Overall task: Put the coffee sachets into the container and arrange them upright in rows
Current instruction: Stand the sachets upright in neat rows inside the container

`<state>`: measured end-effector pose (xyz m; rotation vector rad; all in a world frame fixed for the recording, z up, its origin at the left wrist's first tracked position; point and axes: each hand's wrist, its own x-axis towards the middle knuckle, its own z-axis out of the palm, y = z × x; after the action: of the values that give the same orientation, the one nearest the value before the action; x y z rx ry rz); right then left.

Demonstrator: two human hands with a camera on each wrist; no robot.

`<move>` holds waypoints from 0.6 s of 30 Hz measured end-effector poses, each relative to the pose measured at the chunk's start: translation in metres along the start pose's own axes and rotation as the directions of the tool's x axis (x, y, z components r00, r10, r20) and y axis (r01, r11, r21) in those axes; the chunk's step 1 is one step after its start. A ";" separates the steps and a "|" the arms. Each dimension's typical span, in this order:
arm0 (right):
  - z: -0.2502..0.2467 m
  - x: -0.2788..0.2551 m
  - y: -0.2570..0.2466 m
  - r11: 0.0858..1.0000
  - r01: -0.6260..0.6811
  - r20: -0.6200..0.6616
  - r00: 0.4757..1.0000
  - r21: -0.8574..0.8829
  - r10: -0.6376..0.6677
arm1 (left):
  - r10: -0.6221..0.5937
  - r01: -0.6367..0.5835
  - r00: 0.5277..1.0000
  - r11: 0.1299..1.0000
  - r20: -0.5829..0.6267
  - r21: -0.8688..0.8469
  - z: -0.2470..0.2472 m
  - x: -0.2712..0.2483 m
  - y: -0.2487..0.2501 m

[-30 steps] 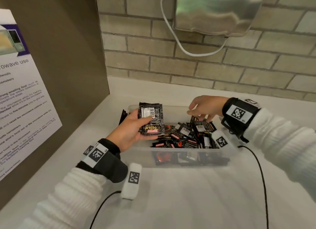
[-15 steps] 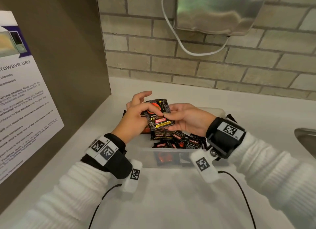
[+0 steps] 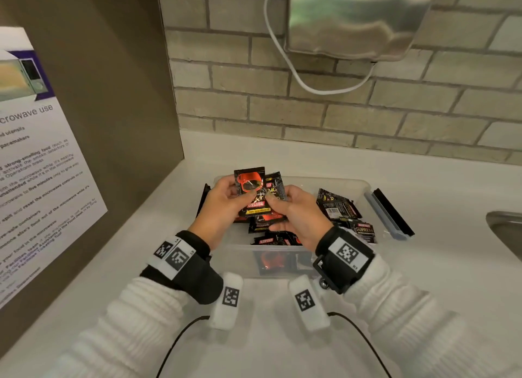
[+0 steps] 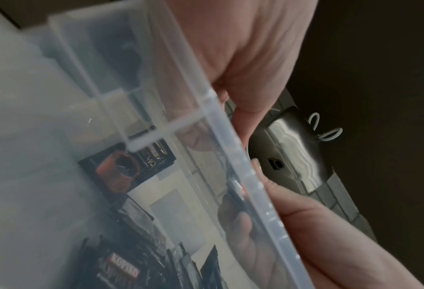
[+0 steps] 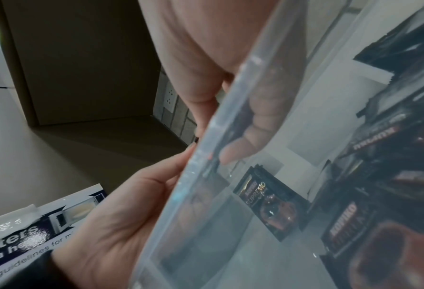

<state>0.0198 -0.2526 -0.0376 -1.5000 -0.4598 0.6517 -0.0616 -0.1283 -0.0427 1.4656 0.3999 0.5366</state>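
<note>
Glossy black foil, printed with a red cup and red brand lettering, covered the small stack of flat rectangular coffee sachets held above the clear rectangular plastic container. The left hand gripped the stack's left edge, its fingers curled behind the crimped foil and the thumb pressed on the front. The right hand pinched the right edge, thumb on the front, the other fingers folded beneath. Two sachets showed fanned apart at the top; how many more lay in the stack I could not tell.

Below and to the right of the fingers, loose black foil sachets lay jumbled in the container, some flat, some leaning against the far right wall, none standing in rows. Through the frosted, ribbed wall in the left wrist view, one sachet with an orange-red cup lay on the container's floor. The container sat on a smooth white surface. Just right of it lay its pale blue-edged lid, and at the far right the rim of a brushed metal sink showed.
</note>
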 end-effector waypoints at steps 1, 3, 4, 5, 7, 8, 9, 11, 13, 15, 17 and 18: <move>-0.001 0.000 0.001 1.000 0.010 -0.020 1.000 0.023 -0.010 | -0.006 0.005 1.000 1.000 -0.019 -0.021 0.000 0.001 0.000; -0.003 -0.001 0.002 0.997 0.036 -0.061 0.998 0.068 -0.032 | -0.012 0.009 0.999 0.997 -0.036 -0.078 0.000 0.001 0.001; -0.004 -0.002 0.001 0.995 0.045 -0.081 0.996 0.086 -0.038 | -0.013 0.008 0.999 0.994 -0.040 -0.107 0.000 0.002 0.001; -0.005 -0.002 0.001 0.993 0.048 -0.099 0.994 0.105 -0.038 | -0.015 0.009 0.999 0.991 -0.046 -0.137 0.000 0.002 0.002; -0.007 -0.001 0.001 0.987 0.048 -0.112 0.993 0.151 -0.031 | 0.000 -0.006 0.999 0.983 -0.035 -0.185 -0.001 0.002 0.003; -0.007 -0.001 0.001 0.983 0.051 -0.110 0.993 0.177 -0.032 | 0.026 -0.029 0.999 0.983 -0.019 -0.181 -0.002 0.002 0.002; -0.007 0.000 0.001 0.979 0.058 -0.109 0.993 0.195 -0.037 | 0.057 -0.057 0.998 0.987 -0.005 -0.150 -0.003 0.002 0.002; -0.007 0.000 0.003 0.975 0.075 -0.118 0.992 0.207 -0.051 | 0.113 -0.112 0.994 0.992 0.007 -0.049 -0.003 0.002 0.002; -0.007 0.000 0.003 0.971 0.089 -0.149 0.987 0.221 -0.056 | 0.155 -0.155 0.988 0.986 0.001 0.054 -0.004 0.004 0.004; -0.008 0.001 0.004 0.965 0.109 -0.194 0.979 0.238 -0.063 | 0.195 -0.191 0.981 0.973 -0.017 0.131 -0.005 0.007 0.007; -0.009 0.001 0.005 0.960 0.132 -0.227 0.971 0.248 -0.075 | 0.234 -0.234 0.972 0.943 0.025 0.235 -0.008 0.009 0.014; -0.010 0.001 0.006 0.959 0.142 -0.234 0.969 0.245 -0.084 | 0.245 -0.259 0.966 0.924 0.082 0.281 -0.010 0.010 0.018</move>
<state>0.0266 -0.2594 -0.0439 -1.2682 -0.2745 0.4288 -0.0608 -0.1142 -0.0246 1.8245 0.2615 0.6696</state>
